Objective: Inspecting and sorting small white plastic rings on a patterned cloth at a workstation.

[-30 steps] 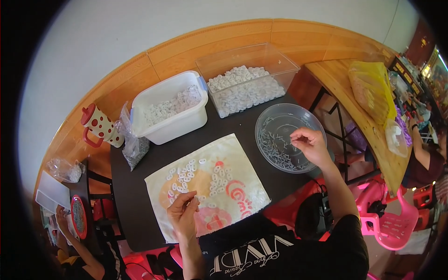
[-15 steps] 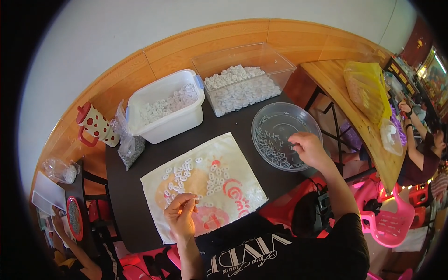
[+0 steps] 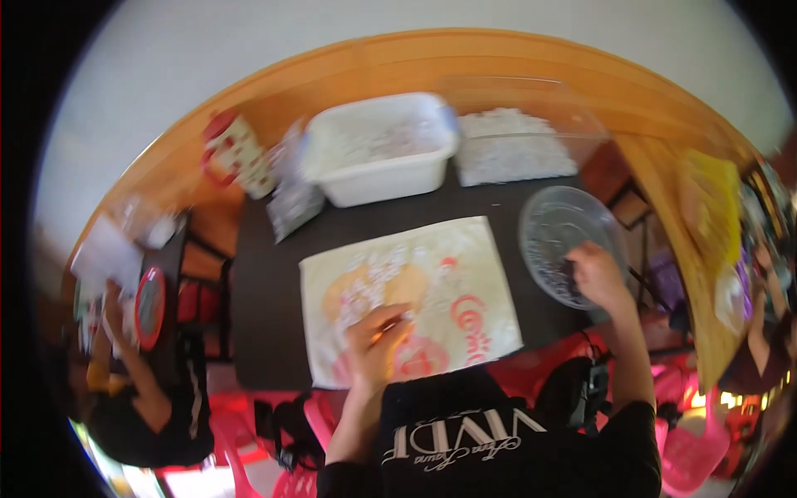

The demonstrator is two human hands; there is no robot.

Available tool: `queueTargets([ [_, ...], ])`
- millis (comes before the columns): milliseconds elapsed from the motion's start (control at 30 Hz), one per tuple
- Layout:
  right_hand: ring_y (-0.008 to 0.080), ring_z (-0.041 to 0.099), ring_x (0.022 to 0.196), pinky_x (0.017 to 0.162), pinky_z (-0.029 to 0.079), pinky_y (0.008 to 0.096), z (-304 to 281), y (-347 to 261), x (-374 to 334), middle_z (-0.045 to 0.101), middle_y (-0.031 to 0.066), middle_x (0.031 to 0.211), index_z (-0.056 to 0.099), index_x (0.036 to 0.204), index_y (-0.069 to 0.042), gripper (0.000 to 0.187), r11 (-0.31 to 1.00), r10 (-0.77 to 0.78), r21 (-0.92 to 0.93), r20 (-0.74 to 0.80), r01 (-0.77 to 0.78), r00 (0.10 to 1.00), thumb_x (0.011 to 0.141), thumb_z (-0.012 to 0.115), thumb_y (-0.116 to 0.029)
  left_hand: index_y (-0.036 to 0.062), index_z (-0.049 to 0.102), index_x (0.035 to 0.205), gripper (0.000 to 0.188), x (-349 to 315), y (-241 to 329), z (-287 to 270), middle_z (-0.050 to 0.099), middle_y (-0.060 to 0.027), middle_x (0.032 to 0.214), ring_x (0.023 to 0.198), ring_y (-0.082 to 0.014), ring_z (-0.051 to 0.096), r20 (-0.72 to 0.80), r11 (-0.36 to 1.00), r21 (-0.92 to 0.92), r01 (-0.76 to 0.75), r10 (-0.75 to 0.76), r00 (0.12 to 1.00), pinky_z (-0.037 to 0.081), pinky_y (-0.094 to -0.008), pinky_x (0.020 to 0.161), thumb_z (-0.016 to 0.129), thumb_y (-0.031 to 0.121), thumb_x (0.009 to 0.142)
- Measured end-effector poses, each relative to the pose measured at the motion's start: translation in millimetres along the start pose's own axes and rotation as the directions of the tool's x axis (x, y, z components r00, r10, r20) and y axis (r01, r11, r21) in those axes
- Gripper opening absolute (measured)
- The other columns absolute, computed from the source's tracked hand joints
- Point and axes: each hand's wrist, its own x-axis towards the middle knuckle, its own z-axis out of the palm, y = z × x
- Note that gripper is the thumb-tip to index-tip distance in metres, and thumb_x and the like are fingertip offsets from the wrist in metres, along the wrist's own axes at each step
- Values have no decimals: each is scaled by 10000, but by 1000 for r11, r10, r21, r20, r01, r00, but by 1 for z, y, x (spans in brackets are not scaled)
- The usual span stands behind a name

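My left hand (image 3: 374, 342) is over the printed cream cloth (image 3: 498, 319), its thumb and forefinger pinching a small white plastic piece (image 3: 407, 314). Many white oval pieces with holes (image 3: 386, 266) lie on the cloth beyond that hand. At the right, my right hand (image 3: 594, 270) is at the clear round basin (image 3: 614, 224), fingers drawn together over its inside. Whatever those fingers pinch is too small and blurred to make out. Thin grey metal pins or screws (image 3: 548, 266) lie scattered on the basin's left side.
Behind the cloth stand a white tub (image 3: 386, 178) of small white parts and a clear box (image 3: 573, 124) of white pieces. A bag of grey bits (image 3: 296, 207) and a spotted tumbler (image 3: 241, 158) stand left. Other people (image 3: 141, 398) sit at both sides.
The whole view has turned, so the table sits straighter and further right, with more blur. My left hand keeps its pinch; my right hand stays at the basin, now a bit lower into it.
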Motion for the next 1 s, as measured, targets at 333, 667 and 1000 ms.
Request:
queueTargets([
  [333, 119, 564, 791, 709, 448, 216, -3, -127, 38, 590, 63, 876, 610, 897, 27, 128, 320, 84, 945, -101, 69, 991, 825, 588, 130, -35, 695, 1082, 250, -12, 4, 1, 678, -74, 858, 733, -112, 629, 39, 980, -200, 16, -8, 999, 501, -225, 638, 651, -122, 852],
  [667, 124, 611, 842, 758, 489, 237, 32, -231, 44, 638, 86, 914, 627, 924, 49, 151, 6, -28, 1000, 3, -3, 1000, 817, 641, 155, -25, 704, 1086, 273, -22, 10, -6, 661, -71, 954, 792, -113, 640, 71, 940, -340, -28, 56, 996, 500, -211, 663, 632, -143, 851],
  [1000, 145, 643, 858, 761, 510, 250, 30, -240, 42, 668, 98, 928, 641, 955, 45, 175, 220, -107, 965, -125, 146, 986, 825, 634, 163, -29, 707, 1093, 286, -26, 8, -15, 642, -70, 945, 804, -113, 624, 67, 937, -340, -78, 107, 992, 499, -212, 673, 633, -145, 843],
])
